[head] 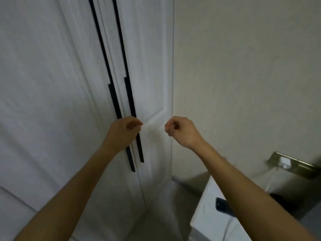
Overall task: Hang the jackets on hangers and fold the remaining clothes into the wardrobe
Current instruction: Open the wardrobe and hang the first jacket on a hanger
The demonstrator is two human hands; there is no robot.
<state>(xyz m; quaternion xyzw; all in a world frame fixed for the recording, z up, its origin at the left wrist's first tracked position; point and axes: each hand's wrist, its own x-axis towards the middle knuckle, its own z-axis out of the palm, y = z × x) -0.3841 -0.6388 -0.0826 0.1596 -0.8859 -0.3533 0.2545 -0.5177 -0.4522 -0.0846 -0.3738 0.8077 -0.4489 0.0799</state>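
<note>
left hand (124, 130) grip curled at wardrobe (52, 84) handle (133, 119), right hand (180, 131) clenched empty beside

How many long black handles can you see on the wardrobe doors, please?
2: the left handle runs down beside the door seam and passes behind the left hand; the right handle runs just right of it, ending slightly higher. None looks hidden.

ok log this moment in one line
white wardrobe doors: closed | left hand: at black bar handles | right hand: curled, empty
</note>
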